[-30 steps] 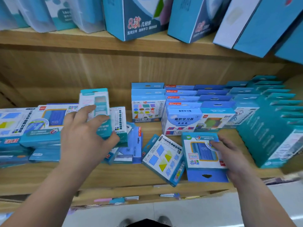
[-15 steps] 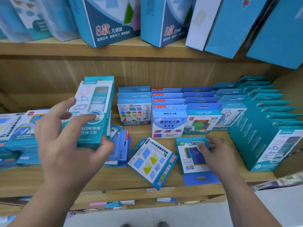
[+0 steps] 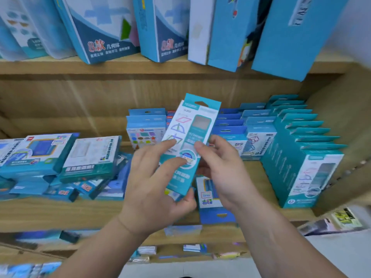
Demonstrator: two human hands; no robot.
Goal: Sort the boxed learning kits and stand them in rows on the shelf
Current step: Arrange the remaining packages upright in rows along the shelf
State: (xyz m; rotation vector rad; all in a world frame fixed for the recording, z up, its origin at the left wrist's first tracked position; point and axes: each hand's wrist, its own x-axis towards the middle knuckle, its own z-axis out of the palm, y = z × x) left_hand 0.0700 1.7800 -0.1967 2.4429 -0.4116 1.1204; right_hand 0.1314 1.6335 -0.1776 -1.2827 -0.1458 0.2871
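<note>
Teal box (image 3: 190,137): tall, held in the air over the shelf (image 3: 60,213), top tipped rightward.
Left hand (image 3: 158,185): fingers spread on the box face, thumb under its bottom corner, clamped on it.
Right hand (image 3: 220,167): thumb on the face, fingers behind, pinching the right edge.
Teal row (image 3: 301,161): standing, right end of shelf.
Blue rows (image 3: 228,125): standing, at the back.
Heap (image 3: 60,163): boxes lying flat, left.
Blue kit (image 3: 208,195): flat, below the right hand.

Left hand (image 3: 152,193) gripping teal box (image 3: 193,125) low, right hand (image 3: 222,169) pinching its right edge, both raised
</note>
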